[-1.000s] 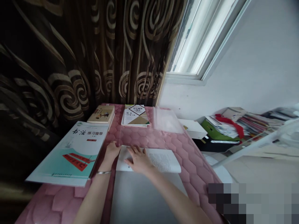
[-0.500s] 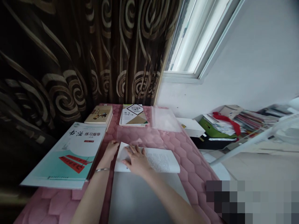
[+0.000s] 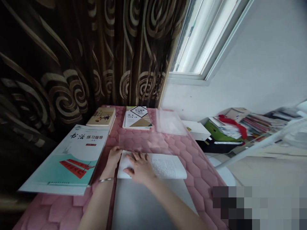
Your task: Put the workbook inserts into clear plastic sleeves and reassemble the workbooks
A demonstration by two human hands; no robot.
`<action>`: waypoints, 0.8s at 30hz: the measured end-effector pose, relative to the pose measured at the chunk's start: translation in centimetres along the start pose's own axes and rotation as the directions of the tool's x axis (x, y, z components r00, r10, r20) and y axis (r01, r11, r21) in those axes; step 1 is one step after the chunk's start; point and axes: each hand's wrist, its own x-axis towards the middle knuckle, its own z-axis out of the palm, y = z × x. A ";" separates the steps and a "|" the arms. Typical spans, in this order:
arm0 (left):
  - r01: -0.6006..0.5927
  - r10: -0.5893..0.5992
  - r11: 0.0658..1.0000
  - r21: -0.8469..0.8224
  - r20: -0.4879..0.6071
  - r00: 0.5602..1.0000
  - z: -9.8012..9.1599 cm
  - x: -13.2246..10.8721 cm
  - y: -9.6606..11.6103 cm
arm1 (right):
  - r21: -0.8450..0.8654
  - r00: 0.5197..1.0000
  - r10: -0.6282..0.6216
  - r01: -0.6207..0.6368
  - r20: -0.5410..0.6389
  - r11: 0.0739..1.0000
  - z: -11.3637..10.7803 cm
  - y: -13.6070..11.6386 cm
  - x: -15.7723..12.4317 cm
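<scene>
An open book [image 3: 168, 166] with printed text lies before me, a plain grey panel [image 3: 144, 204] extending from it towards me. Flat on its white page rests my right hand [image 3: 141, 167], fingers spread. My left hand [image 3: 115, 156], with a bracelet at the wrist, is closed at the page's upper left corner. Its fingertips meet the edge of a clear plastic book cover [image 3: 141, 142] that spreads beyond the book; the exact grip is partly hidden.
A calligraphy workbook [image 3: 69, 156] lies on a stack at left, with small tan books [image 3: 102, 116] behind it. Farther back are white booklets [image 3: 137, 117] and clear plastic sleeves [image 3: 170, 122]. The pink quilted surface [image 3: 201, 179] ends at right, beside a white box [image 3: 195, 129].
The page's upper left corner, raised earlier, now lies lower. Both hands stay in nearly the same places, with the right still flat on the page.
</scene>
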 end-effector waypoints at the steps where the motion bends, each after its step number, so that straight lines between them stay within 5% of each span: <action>1: 0.002 -0.002 1.000 0.021 -0.012 1.000 0.1 0.0 0.0 | -0.006 1.000 -0.001 0.001 -0.007 1.000 -0.1 0.0 0.0; 9: -0.071 0.079 0.992 0.103 -0.075 0.994 0.4 0.3 -0.2 | -0.035 0.999 0.004 -0.005 -0.048 0.999 -0.2 -0.3 0.3; 24: -0.147 0.147 0.989 -0.003 -0.042 0.988 0.4 0.0 -1.1 | -0.001 0.996 -0.023 0.023 -0.091 1.000 0.7 -0.3 2.6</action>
